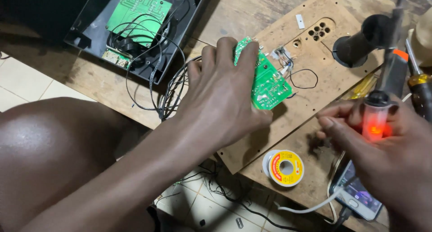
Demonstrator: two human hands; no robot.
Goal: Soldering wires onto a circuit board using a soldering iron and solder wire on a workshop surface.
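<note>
Head view: left hand (225, 94) clamped over a small green circuit board (266, 81), holding it tilted on a cut fibreboard panel (310, 101) on the wooden tabletop (108, 81); right hand (382, 146) closed around a soldering iron (377, 117) with a red-glowing handle, just right of the board. Open black plastic casing (85, 36) at upper left contains a larger green circuit board (138, 9) and looped black wires (148, 47). A solder spool (284, 167) lies between the hands, a phone (357, 197) beneath the right hand.
</note>
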